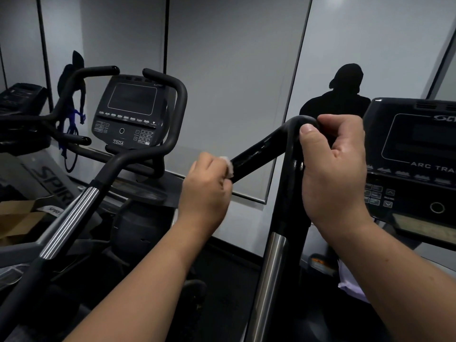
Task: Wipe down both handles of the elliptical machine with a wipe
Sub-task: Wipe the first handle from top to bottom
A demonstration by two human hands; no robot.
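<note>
Black handle (261, 150): bent bar at centre; one branch slants down-left from the bend, the other drops straight to a steel tube (269, 275).
Wipe (228, 166): white, wrapped on the slanted branch's lower end.
Left hand (206, 193): fingers curled around wipe and bar.
Right hand (335, 169): fingers curled over the bend, thumb on the upright branch.
Console (417, 154): just right.

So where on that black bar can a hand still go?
Free: the sloping stretch of the bar between the left hand with the wipe and the bend, and the steel post below the right hand. Crowded: the bend, gripped by right-hand fingers.
</note>
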